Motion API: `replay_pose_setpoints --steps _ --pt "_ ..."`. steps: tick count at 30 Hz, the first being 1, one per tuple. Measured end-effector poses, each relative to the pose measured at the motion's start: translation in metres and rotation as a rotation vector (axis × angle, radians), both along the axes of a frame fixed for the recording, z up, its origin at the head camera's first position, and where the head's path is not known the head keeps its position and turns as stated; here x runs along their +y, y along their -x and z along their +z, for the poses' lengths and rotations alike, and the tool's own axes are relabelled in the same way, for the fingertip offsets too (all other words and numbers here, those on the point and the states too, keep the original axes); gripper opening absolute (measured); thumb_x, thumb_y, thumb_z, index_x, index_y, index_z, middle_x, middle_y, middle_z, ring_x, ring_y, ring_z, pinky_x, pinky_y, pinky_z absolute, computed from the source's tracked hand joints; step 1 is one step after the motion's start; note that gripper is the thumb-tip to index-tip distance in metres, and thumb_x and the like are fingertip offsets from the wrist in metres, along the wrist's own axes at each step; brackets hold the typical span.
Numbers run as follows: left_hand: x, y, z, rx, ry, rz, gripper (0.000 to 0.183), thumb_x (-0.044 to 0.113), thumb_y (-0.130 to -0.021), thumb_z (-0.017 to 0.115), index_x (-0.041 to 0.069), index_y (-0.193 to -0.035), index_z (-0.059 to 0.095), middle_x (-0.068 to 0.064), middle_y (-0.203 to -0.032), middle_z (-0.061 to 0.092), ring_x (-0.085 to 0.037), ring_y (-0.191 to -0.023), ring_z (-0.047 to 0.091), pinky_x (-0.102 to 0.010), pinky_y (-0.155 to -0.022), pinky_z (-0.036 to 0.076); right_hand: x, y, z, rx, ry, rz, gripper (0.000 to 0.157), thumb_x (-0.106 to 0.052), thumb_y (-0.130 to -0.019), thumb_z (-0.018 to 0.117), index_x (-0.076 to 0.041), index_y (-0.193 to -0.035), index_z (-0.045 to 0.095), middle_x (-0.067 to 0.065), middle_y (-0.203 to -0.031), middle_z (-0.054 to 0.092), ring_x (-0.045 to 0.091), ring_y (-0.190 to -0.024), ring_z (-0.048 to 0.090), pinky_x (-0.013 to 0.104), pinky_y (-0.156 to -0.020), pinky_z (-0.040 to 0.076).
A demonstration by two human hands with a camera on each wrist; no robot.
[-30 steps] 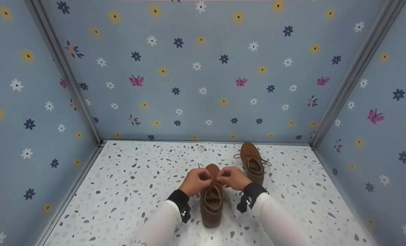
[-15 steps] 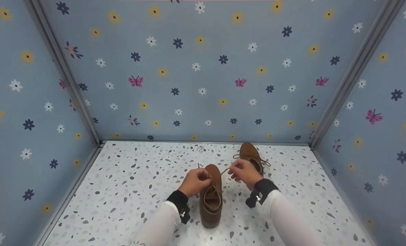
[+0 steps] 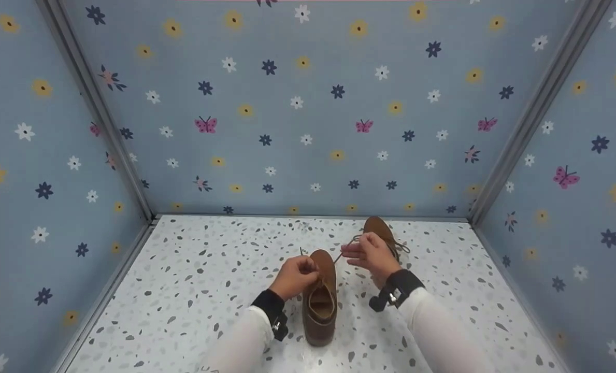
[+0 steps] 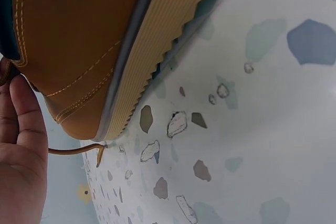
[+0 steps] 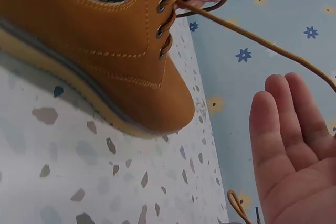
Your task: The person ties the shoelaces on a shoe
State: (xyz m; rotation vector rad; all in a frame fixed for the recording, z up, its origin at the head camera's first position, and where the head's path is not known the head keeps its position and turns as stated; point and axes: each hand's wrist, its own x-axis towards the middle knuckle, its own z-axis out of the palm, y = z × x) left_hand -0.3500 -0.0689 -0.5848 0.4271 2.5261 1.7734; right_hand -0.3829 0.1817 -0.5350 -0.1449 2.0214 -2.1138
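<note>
A brown lace-up shoe (image 3: 319, 331) stands on the speckled floor, toe pointing away. My left hand (image 3: 295, 277) is at its lacing and pinches a loop of the brown shoelace (image 5: 262, 42). In the right wrist view the lace runs taut from the eyelets to the right edge. My right hand (image 3: 374, 256) is raised right of the shoe and pinches the lace, the pinch itself being out of the right wrist view. Its other fingers (image 5: 265, 124) are straight. A loose lace end (image 4: 79, 151) hangs past the toe in the left wrist view.
The second brown shoe (image 3: 376, 227) stands farther back at the right, its laces spread to both sides and its opening partly hidden by my right hand. Blue flowered panels (image 3: 308, 103) with grey metal frames (image 3: 541, 109) enclose the white speckled floor (image 3: 204, 290) on three sides.
My right hand has moved from the lacing up and to the right, drawing a lace out with it, and its fingers have straightened. My left hand has stayed at the lacing.
</note>
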Motion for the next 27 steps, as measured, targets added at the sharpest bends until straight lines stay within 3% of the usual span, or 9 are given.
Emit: replay_pose_setpoints --steps 4,7,10,13,16,20,27 --pt "0.0 0.001 -0.002 -0.007 -0.012 0.015 0.007 0.007 -0.091 0.073 0.003 -0.092 0.066 -0.007 -0.097 0.072 -0.008 -0.087 0.064 -0.028 -0.082 0.053 -0.004 -0.002 0.003 -0.04 0.181 -0.015 0.025 -0.026 -0.116 0.03 -0.005 -0.107 0.04 0.021 -0.116 0.077 0.032 -0.113 0.075 0.048 -0.1 0.059" --pt "0.0 0.003 -0.003 -0.011 -0.015 0.016 0.008 0.007 -0.091 0.073 0.003 -0.092 0.066 -0.007 -0.097 0.072 -0.009 -0.087 0.063 -0.028 -0.083 0.053 -0.007 -0.002 0.006 -0.07 0.215 -0.029 0.025 -0.027 -0.116 0.029 -0.007 -0.106 0.04 0.014 -0.098 0.076 0.031 -0.101 0.077 0.048 -0.097 0.06" --pt "0.0 0.002 -0.003 -0.017 -0.013 0.014 0.007 0.006 -0.092 0.071 0.004 -0.092 0.065 -0.006 -0.098 0.071 -0.009 -0.088 0.063 -0.028 -0.082 0.053 -0.01 -0.003 0.009 -0.09 0.202 -0.04 0.022 -0.027 -0.116 0.03 -0.011 -0.105 0.04 0.005 -0.081 0.06 0.025 -0.083 0.072 0.045 -0.09 0.061" --pt "0.0 0.001 -0.002 -0.035 -0.026 0.016 0.006 0.004 -0.092 0.069 0.006 -0.091 0.063 -0.005 -0.096 0.069 -0.009 -0.087 0.062 -0.026 -0.079 0.052 -0.012 -0.003 0.011 -0.08 0.175 -0.042 0.02 -0.028 -0.116 0.033 -0.015 -0.102 0.037 0.001 -0.075 0.041 0.019 -0.068 0.054 0.041 -0.079 0.056" --pt "0.002 0.0 0.0 -0.059 -0.05 0.019 0.007 0.001 -0.092 0.064 0.008 -0.09 0.062 -0.003 -0.094 0.067 -0.009 -0.086 0.063 -0.024 -0.075 0.052 -0.013 -0.004 0.012 -0.056 0.125 -0.038 0.02 -0.03 -0.115 0.036 -0.017 -0.101 0.037 -0.001 -0.074 0.032 0.017 -0.061 0.036 0.036 -0.07 0.048" --pt "0.003 -0.001 0.003 -0.072 -0.078 0.009 0.006 -0.001 -0.092 0.059 0.005 -0.09 0.061 -0.002 -0.091 0.065 -0.01 -0.084 0.061 -0.023 -0.072 0.051 -0.012 -0.005 0.015 -0.035 0.017 0.005 0.02 -0.031 -0.115 0.038 -0.013 -0.106 0.043 -0.002 -0.072 0.03 0.015 -0.058 0.029 0.033 -0.065 0.043" --pt "0.005 -0.001 0.015 -0.092 -0.151 0.008 0.007 -0.001 -0.092 0.056 0.006 -0.092 0.059 -0.018 -0.103 0.075 -0.015 -0.091 0.07 -0.025 -0.076 0.052 -0.004 -0.004 0.022 -0.027 -0.101 0.119 0.036 -0.017 -0.111 0.036 0.0 -0.136 0.055 -0.005 -0.067 0.029 0.014 -0.059 0.029 0.033 -0.069 0.042"
